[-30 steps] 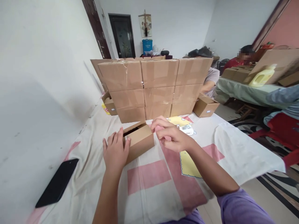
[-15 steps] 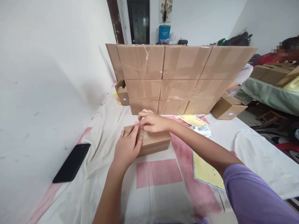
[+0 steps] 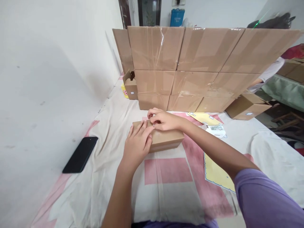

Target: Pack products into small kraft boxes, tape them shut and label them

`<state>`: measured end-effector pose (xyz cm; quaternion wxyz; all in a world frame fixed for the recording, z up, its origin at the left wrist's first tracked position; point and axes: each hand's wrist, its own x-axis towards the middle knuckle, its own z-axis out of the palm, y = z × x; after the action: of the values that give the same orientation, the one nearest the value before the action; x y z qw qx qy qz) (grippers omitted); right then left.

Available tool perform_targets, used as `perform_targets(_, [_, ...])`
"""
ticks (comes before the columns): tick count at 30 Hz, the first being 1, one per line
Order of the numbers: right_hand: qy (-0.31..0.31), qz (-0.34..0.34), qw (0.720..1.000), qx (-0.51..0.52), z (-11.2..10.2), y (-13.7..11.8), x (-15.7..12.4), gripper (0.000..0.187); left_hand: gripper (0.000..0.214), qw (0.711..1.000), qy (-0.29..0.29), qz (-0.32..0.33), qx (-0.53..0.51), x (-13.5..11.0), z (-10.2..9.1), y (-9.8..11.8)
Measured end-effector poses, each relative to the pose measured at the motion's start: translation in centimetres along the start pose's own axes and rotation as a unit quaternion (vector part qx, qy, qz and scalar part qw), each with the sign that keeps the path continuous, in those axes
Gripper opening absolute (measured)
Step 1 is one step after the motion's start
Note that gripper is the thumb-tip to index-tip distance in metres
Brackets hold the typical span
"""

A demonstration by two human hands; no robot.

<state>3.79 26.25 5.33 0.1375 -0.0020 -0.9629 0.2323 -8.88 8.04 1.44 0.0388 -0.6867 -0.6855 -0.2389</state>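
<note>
A small closed cardboard box point(image 3: 167, 139) lies on the cloth in front of me. My left hand point(image 3: 138, 142) rests on its top left part, palm down, with fingers stretched out and spread. Over the box's top, close to the left fingers, my right hand point(image 3: 167, 121) has its fingertips pinched together. What they hold, if anything, is too small and too hidden to name. Part of the box top is covered by both hands.
Behind stands a wall of taped cartons point(image 3: 156, 82). Open boxes flank it, one left point(image 3: 131, 88), one right point(image 3: 247, 107). A black phone point(image 3: 80, 155) lies at left. Yellow paper sheets point(image 3: 217, 172) and a white item point(image 3: 216, 130) lie right. A person sits behind the cartons.
The camera view has shifted, so the scene sits differently in the picture. My left hand stays flat on the box; my right fingertips remain pinched close beside it.
</note>
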Motion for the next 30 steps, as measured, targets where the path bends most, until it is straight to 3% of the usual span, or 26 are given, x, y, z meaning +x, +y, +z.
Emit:
perform_targets(7, [-0.030, 0.023, 0.997, 0.073, -0.5, -0.7, -0.2, 0.023, 0.044, 0.996, 0.026, 0.059, 0.056, -0.7, 0.3, -0.4])
perform_targets(11, [-0.040, 0.090, 0.994, 0.043, -1.4, 0.3, -0.4, 0.033, 0.042, 0.997, 0.014, 0.066, 0.039, -0.7, 0.2, -0.5])
perform_targets(15, [0.061, 0.224, 0.969, -0.085, -2.0, 3.4, -1.0, 0.035, 0.038, 0.995, 0.025, 0.090, 0.017, -0.8, 0.0, -0.2])
perform_targets(19, [0.115, 0.311, 0.940, -0.081, -2.1, 6.2, -2.6, 0.027, 0.037, 0.987, 0.087, 0.133, -0.014, -1.3, 0.0, 0.5])
perform_targets(22, [0.200, 0.328, 0.922, -0.053, -3.0, 7.0, -5.9, 0.022, 0.035, 0.977, 0.132, 0.165, -0.025, -1.6, 0.1, 0.6])
perform_targets(24, [0.260, 0.357, 0.896, -0.048, -4.5, 7.3, -9.7, 0.021, 0.036, 0.971, 0.148, 0.186, -0.033, -1.6, 0.2, 0.4])
perform_targets(27, [0.333, 0.428, 0.838, -0.053, -6.8, 8.1, -17.0, 0.024, 0.036, 0.962, 0.162, 0.217, -0.043, -1.4, 0.1, 0.1])
perform_targets(30, [0.390, 0.517, 0.760, -0.055, -7.9, 9.8, -24.3, 0.022, 0.033, 0.953, 0.191, 0.232, -0.039, -1.0, 0.3, -0.3])
